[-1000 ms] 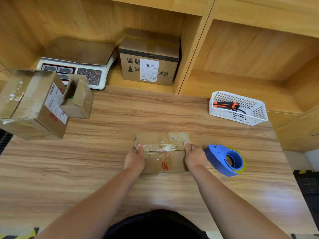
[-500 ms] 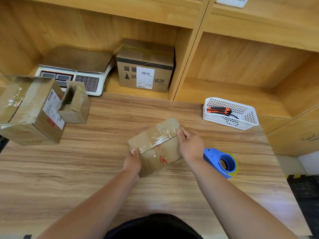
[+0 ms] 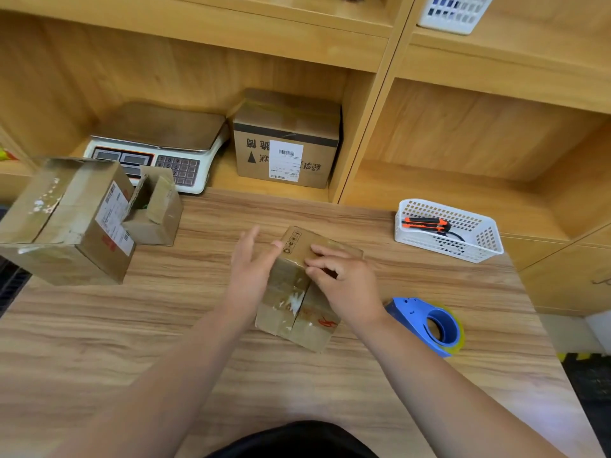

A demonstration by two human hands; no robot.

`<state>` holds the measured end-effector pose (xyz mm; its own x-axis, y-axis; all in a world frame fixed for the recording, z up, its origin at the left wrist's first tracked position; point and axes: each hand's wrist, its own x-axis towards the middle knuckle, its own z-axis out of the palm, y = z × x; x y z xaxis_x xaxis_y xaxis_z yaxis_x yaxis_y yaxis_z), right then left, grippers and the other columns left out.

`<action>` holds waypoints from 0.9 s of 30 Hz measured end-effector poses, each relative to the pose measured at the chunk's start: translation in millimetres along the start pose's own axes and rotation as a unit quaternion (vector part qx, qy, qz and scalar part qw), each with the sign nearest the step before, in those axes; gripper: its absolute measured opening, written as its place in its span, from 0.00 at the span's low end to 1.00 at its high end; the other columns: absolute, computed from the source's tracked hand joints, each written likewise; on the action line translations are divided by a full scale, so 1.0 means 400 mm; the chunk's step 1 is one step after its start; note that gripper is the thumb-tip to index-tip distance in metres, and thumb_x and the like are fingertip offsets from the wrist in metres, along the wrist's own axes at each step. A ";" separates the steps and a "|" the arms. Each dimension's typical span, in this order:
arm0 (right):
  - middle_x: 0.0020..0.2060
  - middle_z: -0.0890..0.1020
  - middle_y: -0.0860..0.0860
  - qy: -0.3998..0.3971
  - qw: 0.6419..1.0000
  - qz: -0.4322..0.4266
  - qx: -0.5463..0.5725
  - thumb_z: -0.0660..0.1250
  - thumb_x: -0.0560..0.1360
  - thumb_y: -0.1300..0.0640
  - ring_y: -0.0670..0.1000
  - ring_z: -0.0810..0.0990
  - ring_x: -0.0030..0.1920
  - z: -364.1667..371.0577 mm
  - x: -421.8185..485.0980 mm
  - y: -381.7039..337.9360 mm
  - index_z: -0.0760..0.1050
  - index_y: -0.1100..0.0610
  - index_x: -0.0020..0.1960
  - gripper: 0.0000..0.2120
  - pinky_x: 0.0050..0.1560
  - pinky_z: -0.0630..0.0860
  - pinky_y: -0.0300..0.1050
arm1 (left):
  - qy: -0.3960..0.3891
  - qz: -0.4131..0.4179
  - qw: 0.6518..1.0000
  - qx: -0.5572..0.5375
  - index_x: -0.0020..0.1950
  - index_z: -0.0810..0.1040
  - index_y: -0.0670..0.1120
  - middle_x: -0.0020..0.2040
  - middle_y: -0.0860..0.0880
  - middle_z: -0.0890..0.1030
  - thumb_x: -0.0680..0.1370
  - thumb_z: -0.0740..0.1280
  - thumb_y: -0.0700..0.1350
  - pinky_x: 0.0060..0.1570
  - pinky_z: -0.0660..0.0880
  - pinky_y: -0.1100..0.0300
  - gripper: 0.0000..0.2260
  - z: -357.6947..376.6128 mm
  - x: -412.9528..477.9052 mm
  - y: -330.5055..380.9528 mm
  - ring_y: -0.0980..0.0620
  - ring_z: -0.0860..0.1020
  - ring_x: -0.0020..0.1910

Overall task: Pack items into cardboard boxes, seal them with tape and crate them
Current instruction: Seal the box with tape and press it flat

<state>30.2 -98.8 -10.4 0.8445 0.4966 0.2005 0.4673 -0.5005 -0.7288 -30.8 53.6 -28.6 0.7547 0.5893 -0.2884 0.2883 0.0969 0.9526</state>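
**Both hands on the taped box**

On my feed, the right fingers [image 3: 319,262] curl over the top of the small cardboard box [image 3: 291,305], gripping it beside the taped seam, and the right hand [image 3: 348,287] covers the box's right side. The left fingers [image 3: 248,239] are straight and spread. The left hand [image 3: 253,271] lies flat against the box's left face, thumb touching the upper edge. The box sits askew mid-way across the wooden table [image 3: 132,325]. Just to its right lies a blue tape dispenser [image 3: 429,325]. Farther back, a white basket [image 3: 482,239] holds an orange-and-black utility knife [image 3: 426,223].
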 end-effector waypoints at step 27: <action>0.44 0.72 0.42 -0.062 0.990 0.114 0.058 0.77 0.66 0.55 0.49 0.70 0.54 -0.014 0.013 0.046 0.75 0.50 0.46 0.13 0.51 0.65 0.38 | -0.267 0.145 0.907 0.292 0.55 0.75 0.61 0.53 0.55 0.68 0.68 0.76 0.50 0.60 0.62 0.58 0.18 -0.002 0.050 0.053 0.56 0.63 0.60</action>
<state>44.6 -109.5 -19.3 0.8823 0.4676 -0.0546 0.2294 -0.5283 -0.8175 -10.0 68.3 -14.1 0.9816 0.0342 -0.1880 0.1770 -0.5339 0.8268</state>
